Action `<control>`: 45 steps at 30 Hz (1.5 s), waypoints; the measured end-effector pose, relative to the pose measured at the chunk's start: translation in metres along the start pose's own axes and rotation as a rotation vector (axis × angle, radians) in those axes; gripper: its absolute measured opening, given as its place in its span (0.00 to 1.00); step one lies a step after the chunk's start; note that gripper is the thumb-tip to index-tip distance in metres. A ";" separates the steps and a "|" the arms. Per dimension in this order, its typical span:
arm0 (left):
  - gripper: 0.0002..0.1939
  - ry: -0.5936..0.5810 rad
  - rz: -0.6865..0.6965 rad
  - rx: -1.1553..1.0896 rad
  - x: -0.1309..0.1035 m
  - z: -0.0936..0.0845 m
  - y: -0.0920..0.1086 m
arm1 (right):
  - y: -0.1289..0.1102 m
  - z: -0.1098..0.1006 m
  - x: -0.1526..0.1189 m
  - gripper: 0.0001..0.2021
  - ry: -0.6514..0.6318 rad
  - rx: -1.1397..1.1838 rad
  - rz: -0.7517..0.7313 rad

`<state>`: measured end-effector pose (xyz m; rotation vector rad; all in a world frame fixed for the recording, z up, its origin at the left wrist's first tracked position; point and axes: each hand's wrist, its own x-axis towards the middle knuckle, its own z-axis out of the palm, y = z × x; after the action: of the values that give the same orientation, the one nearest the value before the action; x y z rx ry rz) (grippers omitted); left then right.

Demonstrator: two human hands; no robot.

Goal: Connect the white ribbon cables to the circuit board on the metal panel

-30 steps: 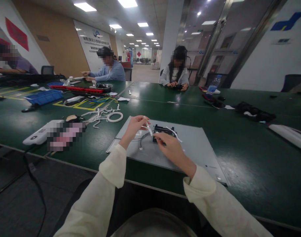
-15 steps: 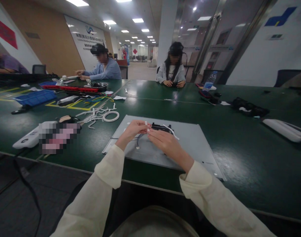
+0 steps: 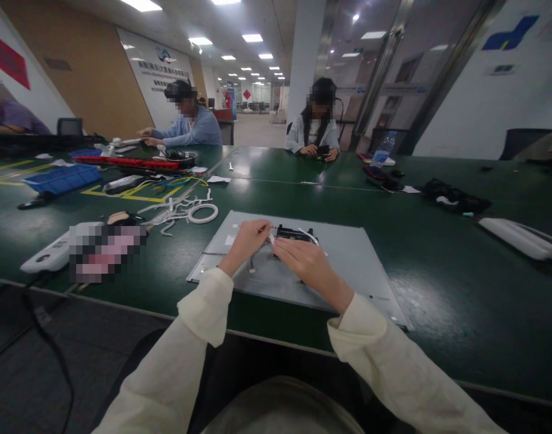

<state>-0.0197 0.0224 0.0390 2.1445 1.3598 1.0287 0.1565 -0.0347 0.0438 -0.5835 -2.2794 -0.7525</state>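
Note:
My left hand (image 3: 247, 242) is above a flat grey panel (image 3: 348, 256), its thumb and fingertips pinched at a small white strip (image 3: 272, 235). The fingertips of my right hand (image 3: 306, 263) meet the same strip from the other side, and its fingers are pressed together. Behind my hands a black part (image 3: 296, 231) sits on the panel, partly hidden by the right hand. Another white strip (image 3: 309, 235) lies across that part. A grey cable (image 3: 251, 263) with a pale end hangs down below my left hand.
Left of the panel lie a white ring-shaped roll (image 3: 203, 213) and a tangle of white strips (image 3: 174, 211). Farther left are a white power strip (image 3: 53, 250) and a blue tray (image 3: 63, 179). A bottle (image 3: 384, 149) stands at the back right. Co-workers sit across the green table (image 3: 276, 196).
My left hand has shifted slightly right and its fingers have curled closer to the right hand. The white strip sits lower between the fingertips. My right hand has hardly moved.

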 end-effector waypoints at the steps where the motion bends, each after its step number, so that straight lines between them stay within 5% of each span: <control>1: 0.15 0.016 0.056 0.130 0.000 0.000 0.000 | -0.001 0.002 0.000 0.10 -0.021 -0.017 -0.002; 6: 0.17 -0.044 0.108 0.512 0.005 -0.002 -0.004 | -0.010 0.012 0.004 0.11 -0.299 -0.086 0.022; 14: 0.18 -0.234 0.096 0.743 0.020 0.003 -0.019 | -0.023 0.031 0.026 0.08 -0.638 -0.024 0.183; 29: 0.16 -0.290 0.092 0.805 0.020 0.012 -0.030 | -0.029 0.041 0.019 0.09 -0.634 0.049 0.192; 39: 0.15 -0.227 -0.055 0.773 0.022 0.013 -0.027 | -0.046 0.026 0.017 0.13 -0.556 0.137 0.140; 45: 0.15 -0.156 -0.147 0.769 0.024 0.015 -0.028 | -0.047 0.008 0.008 0.19 -0.492 0.383 0.205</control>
<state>-0.0187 0.0566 0.0198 2.4973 2.0169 0.2725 0.1203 -0.0625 0.0282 -0.8693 -2.6563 -0.0602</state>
